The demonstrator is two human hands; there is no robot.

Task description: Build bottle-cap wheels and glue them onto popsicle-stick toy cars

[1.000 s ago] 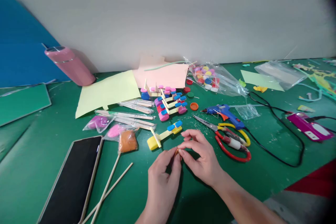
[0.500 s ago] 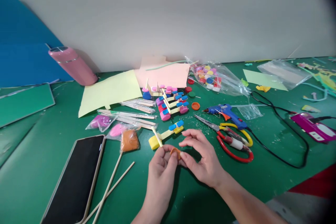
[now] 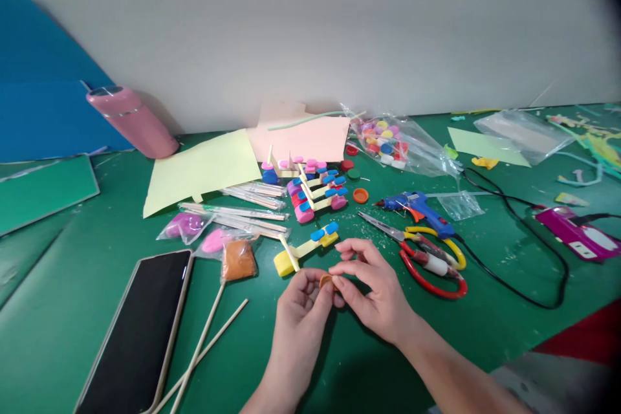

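Between the thumb and fingers of my left hand (image 3: pixel 303 317) is a small orange bottle cap (image 3: pixel 326 279), partly covered by the fingertips. My right hand (image 3: pixel 376 291) pinches the cap's right side with thumb and index finger; its other fingers are bent. What fills the cap, if anything, I cannot make out. Just beyond my hands sits a small model of pale sticks on yellow clay blocks (image 3: pixel 306 249) with blue pieces on top. Farther back are several similar stick models (image 3: pixel 317 191) with pink and purple bases. A second orange cap (image 3: pixel 360 195) lies on the green table.
Scissors (image 3: pixel 422 252) and a blue glue gun (image 3: pixel 417 210) with a black cord lie to the right. At left are a phone (image 3: pixel 138 330), wooden sticks (image 3: pixel 213 343) and wrapped orange clay (image 3: pixel 239 260). A bag of caps (image 3: pixel 388 142) and a pink bottle (image 3: pixel 133 121) stand behind.
The orange cap has turned and shifted slightly right in my fingers. My right fingertips have closed in on it, while the things on the table stay put.
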